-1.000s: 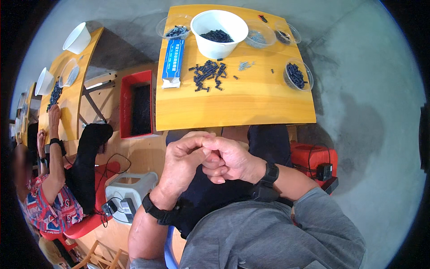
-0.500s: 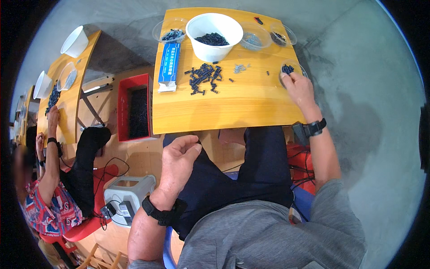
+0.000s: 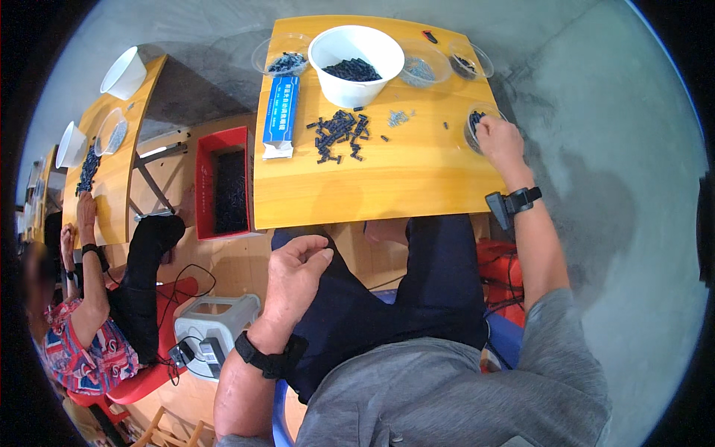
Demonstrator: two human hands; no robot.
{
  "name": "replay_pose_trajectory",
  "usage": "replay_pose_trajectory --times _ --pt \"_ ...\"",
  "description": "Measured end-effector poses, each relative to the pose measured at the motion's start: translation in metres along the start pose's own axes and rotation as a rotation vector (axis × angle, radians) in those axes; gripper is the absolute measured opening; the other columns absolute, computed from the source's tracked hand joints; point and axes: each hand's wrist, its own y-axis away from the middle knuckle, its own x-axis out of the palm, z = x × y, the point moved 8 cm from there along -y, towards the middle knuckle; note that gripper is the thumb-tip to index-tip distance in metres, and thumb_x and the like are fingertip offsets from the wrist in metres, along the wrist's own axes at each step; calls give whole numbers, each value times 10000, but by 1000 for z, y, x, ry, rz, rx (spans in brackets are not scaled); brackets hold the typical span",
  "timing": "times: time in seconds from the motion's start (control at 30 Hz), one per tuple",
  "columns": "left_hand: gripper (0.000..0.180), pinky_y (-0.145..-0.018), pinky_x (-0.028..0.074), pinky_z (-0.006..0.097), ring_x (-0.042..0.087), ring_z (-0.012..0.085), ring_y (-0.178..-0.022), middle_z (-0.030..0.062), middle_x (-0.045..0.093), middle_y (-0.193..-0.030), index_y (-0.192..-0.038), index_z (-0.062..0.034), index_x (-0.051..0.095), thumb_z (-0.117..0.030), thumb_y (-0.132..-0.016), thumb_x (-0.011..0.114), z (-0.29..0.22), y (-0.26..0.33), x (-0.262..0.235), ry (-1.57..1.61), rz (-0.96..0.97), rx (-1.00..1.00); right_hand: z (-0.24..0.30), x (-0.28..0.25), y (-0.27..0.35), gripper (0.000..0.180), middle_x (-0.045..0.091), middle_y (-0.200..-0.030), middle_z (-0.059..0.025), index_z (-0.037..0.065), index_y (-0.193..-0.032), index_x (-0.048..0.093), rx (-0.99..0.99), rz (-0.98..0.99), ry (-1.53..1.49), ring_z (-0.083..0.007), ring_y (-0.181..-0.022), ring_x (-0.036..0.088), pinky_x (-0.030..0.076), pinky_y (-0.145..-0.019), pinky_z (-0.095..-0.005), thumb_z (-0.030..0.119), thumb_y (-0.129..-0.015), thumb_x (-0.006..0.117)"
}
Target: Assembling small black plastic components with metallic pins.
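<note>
Right hand (image 3: pixel 497 140) reaching into small clear bowl (image 3: pixel 477 125) of dark parts at table (image 3: pixel 387 186) right edge; grasp hidden, orientation indiscernible. Left hand (image 3: pixel 296 276) loosely curled, empty, over lap.

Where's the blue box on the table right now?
In the head view the blue box lies flat at the left side of the yellow table, just left of the loose pile of dark parts and beside the big white bowl.
</note>
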Motion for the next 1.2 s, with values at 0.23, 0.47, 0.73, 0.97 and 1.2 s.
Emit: replay_pose_trajectory --times 0.23,0.47,0.73,0.97,1.2 --pt "228 -735 471 232 594 105 -806 63 661 -890 -1023 48 650 -66 -826 640 4 1 0 5 18 -15 143 28 33 123 621 -826 -203 40 -838 615 -426 111 -440 -389 -804 603 474 -718 -481 144 -821 552" --pt "232 -709 495 259 617 124 -766 97 677 -843 -994 64 653 -80 -812 660 1 -1 -5 -14 -38 48 206 49 37 138 605 -869 -182 28 -923 624 -469 193 -485 -370 -849 592 472 -743 -439 114 -836 560" --pt "220 -666 478 250 595 112 -717 82 661 -784 -974 58 658 -86 -807 664 4 -3 -5 0 -27 54 254 58 41 144 593 -834 -155 77 -929 663 -641 228 -530 -346 -808 593 475 -714 -437 92 -840 551" --pt "212 -682 469 221 581 81 -758 41 655 -847 -1011 45 649 -75 -836 648 8 -3 -3 -33 8 26 271 64 41 169 591 -829 -156 101 -928 675 -757 273 -451 -345 -818 616 498 -706 -455 90 -848 526" --pt "204 -672 470 214 577 74 -747 32 649 -832 -1008 46 649 -66 -839 645 9 -4 -3 -36 17 22 269 67 40 194 594 -849 -153 91 -983 687 -770 279 -394 -338 -812 608 487 -709 -444 92 -855 541"
